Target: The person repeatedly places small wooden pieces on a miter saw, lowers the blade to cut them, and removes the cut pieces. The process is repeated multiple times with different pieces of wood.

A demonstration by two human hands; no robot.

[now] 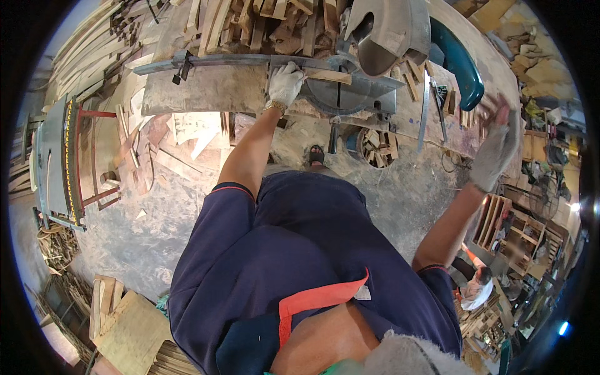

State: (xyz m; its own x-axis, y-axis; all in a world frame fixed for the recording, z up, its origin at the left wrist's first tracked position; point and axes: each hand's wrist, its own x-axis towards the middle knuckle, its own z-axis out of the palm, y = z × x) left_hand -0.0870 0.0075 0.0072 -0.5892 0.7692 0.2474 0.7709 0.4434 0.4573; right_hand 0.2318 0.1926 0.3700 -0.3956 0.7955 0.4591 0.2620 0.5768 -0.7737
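A short wooden strip (332, 76) lies along the metal fence on the round bed of a mitre saw (340, 100). My left hand (286, 84), in a pale work glove, holds the strip's left end against the fence. The saw's guarded head (387, 37) is raised just to the right of the strip, with its teal handle (461, 72) arching rightward. My right hand (497, 147), also gloved, is up beside the handle and apart from it. Motion smears its fingers.
Wood offcuts (262, 25) are heaped behind the fence. Below the bench stands a round bin (378, 148) of scraps. At the left is a grey-topped table (53, 162) with a red frame. Another person (478, 290) works at the lower right, near wooden pallets (525, 234).
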